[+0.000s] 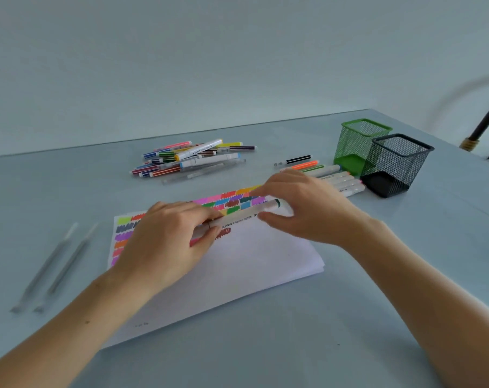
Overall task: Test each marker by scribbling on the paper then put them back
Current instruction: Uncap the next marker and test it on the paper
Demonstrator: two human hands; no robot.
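While both my hands hover over the scribbled paper (237, 264), my left hand (164, 242) grips one end of a white marker (239, 218) and my right hand (305, 208) pinches its dark-green-capped end. More markers (192, 159) lie heaped farther back on the bench (349, 331).

White marker (239, 218) over scribbled paper (237, 264)

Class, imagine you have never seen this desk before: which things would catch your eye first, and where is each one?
Probably the white paper sheet mid-table, its far left corner filled with rows of coloured scribbles. Above it the left hand and right hand both hold one white marker. Behind lie a pile of striped coloured markers and, far right, a green mesh cup beside a black mesh cup.
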